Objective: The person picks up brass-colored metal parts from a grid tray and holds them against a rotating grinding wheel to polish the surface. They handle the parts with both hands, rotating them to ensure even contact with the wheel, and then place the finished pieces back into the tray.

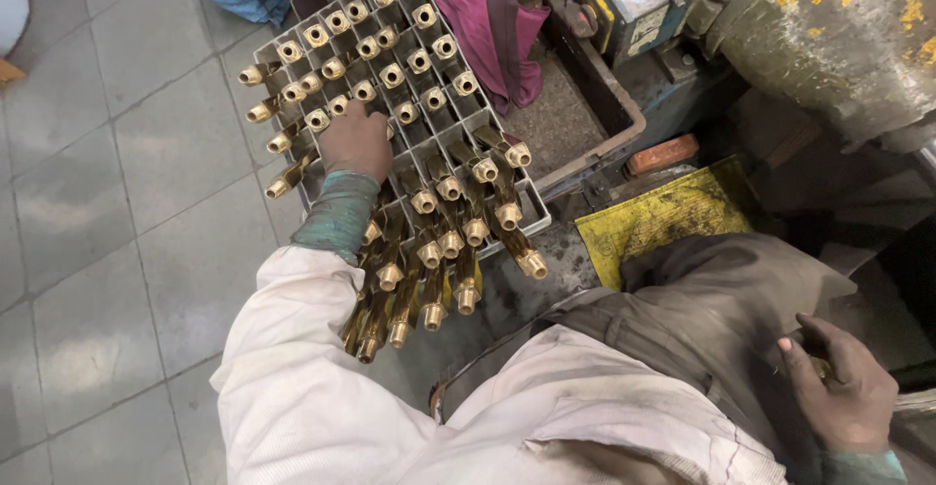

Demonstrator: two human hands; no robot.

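A grey metal grid rack (pixel 533 220) stands on the floor at upper centre, its cells filled with several brass fittings (pixel 392 77). More brass fittings (pixel 431 310) lean out over its near edge. My left hand (pixel 357 141) reaches into the rack's left middle, fingers curled down among the fittings; whether it grips one is hidden. My right hand (pixel 844 389) rests at lower right on my dark trouser leg, fingers closed around a small brass piece (pixel 821 368) that barely shows.
Grey floor tiles (pixel 117 202) fill the left. A yellow stained sheet (pixel 663 217) lies right of the rack. A rusty metal tray (pixel 604 105), purple cloth (pixel 492 17) and a grimy machine (pixel 838 37) crowd the upper right.
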